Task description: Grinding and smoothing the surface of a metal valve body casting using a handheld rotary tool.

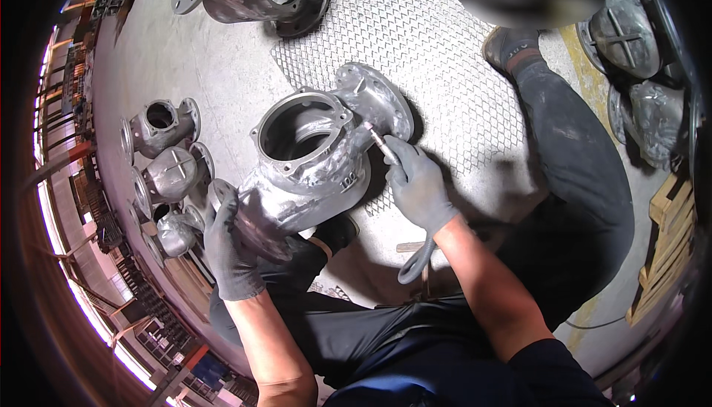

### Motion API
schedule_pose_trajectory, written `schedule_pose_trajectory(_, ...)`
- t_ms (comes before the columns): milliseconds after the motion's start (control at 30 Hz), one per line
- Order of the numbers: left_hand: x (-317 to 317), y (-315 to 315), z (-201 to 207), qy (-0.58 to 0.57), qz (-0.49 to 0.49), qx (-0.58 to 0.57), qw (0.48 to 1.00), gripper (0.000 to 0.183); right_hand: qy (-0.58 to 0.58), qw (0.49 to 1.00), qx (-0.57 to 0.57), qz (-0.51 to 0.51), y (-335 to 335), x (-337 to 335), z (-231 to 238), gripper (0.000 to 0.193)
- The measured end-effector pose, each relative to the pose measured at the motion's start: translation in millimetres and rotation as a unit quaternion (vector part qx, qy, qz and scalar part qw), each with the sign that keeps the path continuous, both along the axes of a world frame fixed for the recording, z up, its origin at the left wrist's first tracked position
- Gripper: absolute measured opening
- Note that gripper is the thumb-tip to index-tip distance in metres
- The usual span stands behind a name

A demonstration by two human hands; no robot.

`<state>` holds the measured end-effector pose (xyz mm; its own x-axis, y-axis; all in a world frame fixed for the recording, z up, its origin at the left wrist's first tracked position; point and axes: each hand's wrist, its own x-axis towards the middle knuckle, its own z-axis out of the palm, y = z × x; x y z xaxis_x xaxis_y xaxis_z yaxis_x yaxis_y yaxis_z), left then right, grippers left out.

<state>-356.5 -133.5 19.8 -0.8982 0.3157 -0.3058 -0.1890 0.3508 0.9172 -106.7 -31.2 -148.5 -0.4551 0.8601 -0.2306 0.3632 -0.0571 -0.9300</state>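
We have the big metal housing [315, 196] before us, its long axis slanting from lower left to upper right. Our right hand [421, 188] sits right of it, fingers pinching a slim tool [382, 144], tip pointing up-left at its neck. Our left hand [230, 251], fingers curled, grips its lower-left rim.

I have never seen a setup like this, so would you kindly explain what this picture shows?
There is no robot here: a person works with their own two hands, in grey gloves. A wide fisheye camera on the person's head looks down, so straight edges bend near the rim. The left hand grips one end of a large flanged metal casting. The right hand holds a slim, pen-like tool, its tip directed at that casting. Beyond, a patterned mat lies on the floor, with more castings at the left.
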Motion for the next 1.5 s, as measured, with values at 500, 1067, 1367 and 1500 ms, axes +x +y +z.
schedule_pose_trajectory(500, -12, 11, 15, 0.026, -0.075, -0.066, 0.995, 0.037, -0.074, 0.997, -0.028, 0.005, 1, 12, -30, 0.063)
schedule_pose_trajectory(1067, 0, 30, 19, 0.012, -0.044, -0.012, 0.999, 0.046, -0.157, 0.985, -0.071, 0.026, -5, -6, -29, 0.062)
schedule_pose_trajectory(1367, 4, 33, 20, 0.003, -0.016, 0.0, 1.0, 0.05, -0.147, 0.988, -0.037, 0.005, 3, 2, -32, 0.059)
schedule_pose_trajectory(1500, -2, 26, 21, -0.004, -0.023, 0.001, 1.0, 0.053, -0.168, 0.981, -0.1, 0.02, 20, -4, -6, 0.061)
